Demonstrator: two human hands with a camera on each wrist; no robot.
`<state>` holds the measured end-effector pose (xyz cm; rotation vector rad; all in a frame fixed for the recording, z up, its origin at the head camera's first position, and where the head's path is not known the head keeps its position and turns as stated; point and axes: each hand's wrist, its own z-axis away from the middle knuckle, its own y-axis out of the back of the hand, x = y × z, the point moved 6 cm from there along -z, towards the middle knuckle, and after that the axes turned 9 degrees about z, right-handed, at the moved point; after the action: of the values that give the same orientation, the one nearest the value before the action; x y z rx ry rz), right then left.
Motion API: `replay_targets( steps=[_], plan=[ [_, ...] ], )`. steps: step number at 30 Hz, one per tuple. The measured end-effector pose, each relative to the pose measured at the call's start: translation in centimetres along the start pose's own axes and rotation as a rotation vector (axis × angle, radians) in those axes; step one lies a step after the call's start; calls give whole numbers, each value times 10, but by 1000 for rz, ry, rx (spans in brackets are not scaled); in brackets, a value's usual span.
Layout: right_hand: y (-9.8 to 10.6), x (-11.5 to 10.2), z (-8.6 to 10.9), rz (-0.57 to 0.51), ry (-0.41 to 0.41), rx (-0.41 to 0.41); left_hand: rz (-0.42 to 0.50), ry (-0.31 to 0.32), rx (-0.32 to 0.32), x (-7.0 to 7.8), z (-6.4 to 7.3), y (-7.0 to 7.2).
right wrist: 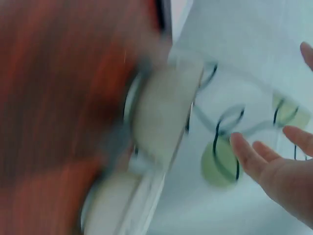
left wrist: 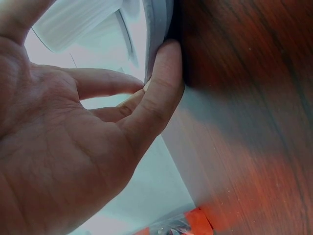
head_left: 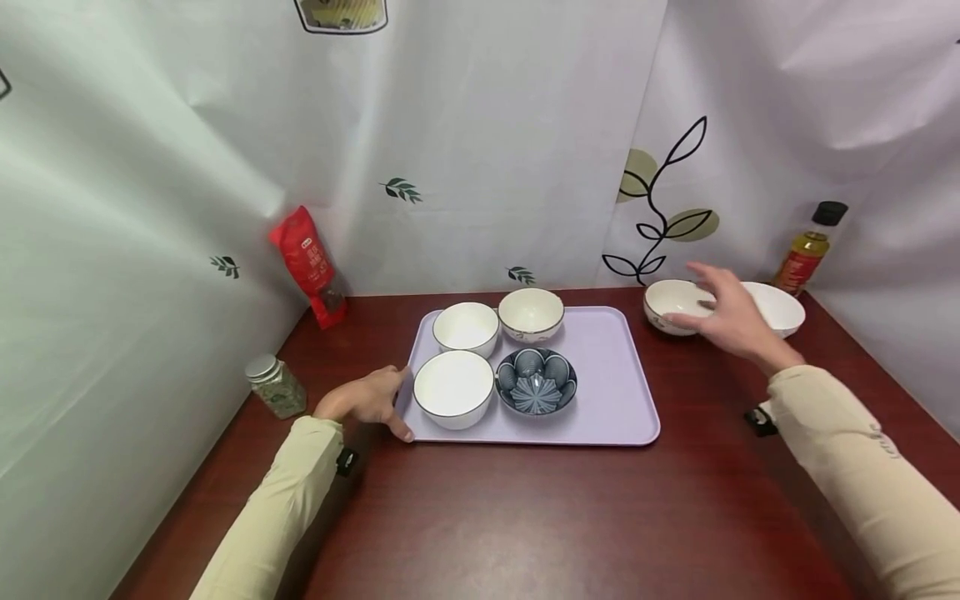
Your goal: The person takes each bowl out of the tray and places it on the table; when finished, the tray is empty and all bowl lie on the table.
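Note:
At the left end of a lilac tray [head_left: 607,375], my left hand [head_left: 371,396] grips the rim. The left wrist view shows bent fingers [left wrist: 164,93] against the tray's edge. On the tray stand a larger white bowl [head_left: 453,387], a smaller white bowl [head_left: 467,327], a cream bowl with a patterned outside [head_left: 531,312] and a dark blue patterned bowl [head_left: 536,385]. My right hand [head_left: 731,317], thumb and fingers spread, is over a patterned cream bowl [head_left: 663,302] and partly covers it. In the right wrist view, the fingers [right wrist: 249,156] appear apart from the blurred bowls.
Behind the right hand is a white bowl [head_left: 776,310], with an oil bottle [head_left: 806,254] beyond it. On the left stand a red packet [head_left: 306,262] and a lidded jar [head_left: 277,387]. A pale patterned curtain [head_left: 487,167] backs the dark wooden table [head_left: 555,525].

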<state>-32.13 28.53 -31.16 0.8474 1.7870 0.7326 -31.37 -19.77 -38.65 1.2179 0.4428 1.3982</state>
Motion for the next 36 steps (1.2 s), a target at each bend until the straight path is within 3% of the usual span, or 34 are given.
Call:
replay_targets(
  steps=[9, 14, 21, 27, 31, 36],
  plan=[
    [-67, -49, 5, -190, 90, -292, -13, -26, 14, 1, -1, -1],
    [-91, -71, 12, -241, 176, -405, -5, -16, 9, 2, 1, -1],
    [-121, -98, 17, -286, 205, -598, -1, 8, -1, 1, 2, 1],
    [-137, -117, 18, -203, 267, -617, 9, 0, 1, -1, 1, 1],
    [-144, -125, 16, -176, 265, -635, 1, -22, 7, -1, 0, 0],
    [-148, -128, 14, -184, 235, -658, 12, 8, -2, -2, -1, -1]
  ],
)
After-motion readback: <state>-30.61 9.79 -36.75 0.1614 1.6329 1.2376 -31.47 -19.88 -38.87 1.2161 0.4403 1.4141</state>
